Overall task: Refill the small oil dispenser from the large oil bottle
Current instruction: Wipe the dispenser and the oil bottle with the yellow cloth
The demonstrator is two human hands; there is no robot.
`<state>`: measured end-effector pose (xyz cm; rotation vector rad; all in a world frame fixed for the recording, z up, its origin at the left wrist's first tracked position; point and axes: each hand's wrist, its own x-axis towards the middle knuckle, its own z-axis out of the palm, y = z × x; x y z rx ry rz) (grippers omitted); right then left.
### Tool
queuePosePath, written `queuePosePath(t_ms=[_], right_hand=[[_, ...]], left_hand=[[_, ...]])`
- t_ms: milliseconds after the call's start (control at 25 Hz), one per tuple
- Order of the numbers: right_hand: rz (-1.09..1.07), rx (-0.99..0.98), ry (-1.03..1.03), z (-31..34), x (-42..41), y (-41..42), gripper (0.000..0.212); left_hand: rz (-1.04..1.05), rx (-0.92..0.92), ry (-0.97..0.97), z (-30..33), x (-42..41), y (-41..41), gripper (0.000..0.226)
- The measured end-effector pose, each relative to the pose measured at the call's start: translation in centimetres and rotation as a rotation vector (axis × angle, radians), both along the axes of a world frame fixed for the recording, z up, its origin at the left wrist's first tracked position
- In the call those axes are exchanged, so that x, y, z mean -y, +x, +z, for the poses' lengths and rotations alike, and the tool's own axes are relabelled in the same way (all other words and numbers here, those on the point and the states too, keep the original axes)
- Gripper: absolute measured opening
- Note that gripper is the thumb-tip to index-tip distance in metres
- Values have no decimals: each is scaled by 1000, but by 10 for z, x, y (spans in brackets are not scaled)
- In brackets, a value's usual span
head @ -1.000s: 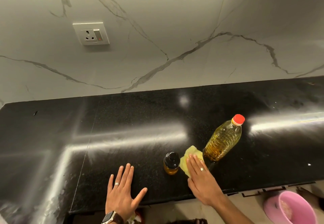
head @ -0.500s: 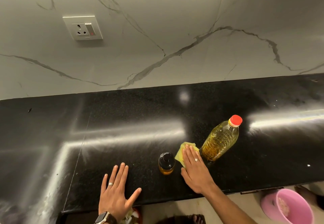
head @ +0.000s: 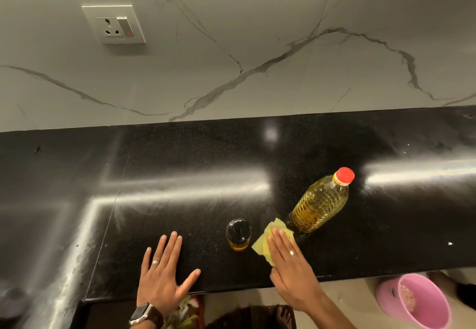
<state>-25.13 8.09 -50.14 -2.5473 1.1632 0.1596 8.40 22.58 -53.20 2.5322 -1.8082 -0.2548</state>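
Observation:
The small oil dispenser (head: 238, 232), with a black top and a little amber oil at its base, stands near the front of the black counter (head: 180, 199). To its right stands the large oil bottle (head: 319, 203), clear plastic with yellow oil and its red cap on. Between them lies a yellow cloth (head: 261, 245). My right hand (head: 291, 272) presses flat on the cloth with fingers straight and together. My left hand (head: 164, 274) rests flat on the counter left of the dispenser, fingers spread, holding nothing.
A marble wall with a power socket (head: 114, 24) rises behind the counter. A pink bucket (head: 422, 300) sits on the floor at the lower right, below the counter's front edge. A bare foot (head: 283, 315) shows under the edge.
My right hand has slid the cloth slightly on the counter between the dispenser and the bottle. The left hand, dispenser and bottle have stayed put; the view shifted a little.

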Motion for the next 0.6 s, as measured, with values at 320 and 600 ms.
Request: queuePosePath(t_ms=[320,600], right_hand=[[-44,-83,-48,-6,53,50,79],[-75,-34,32,-9,-33,-12,86]], left_hand=[[2,3,-33,0,-2,-1,93],[112,-194,-117,15,12,-20,111]])
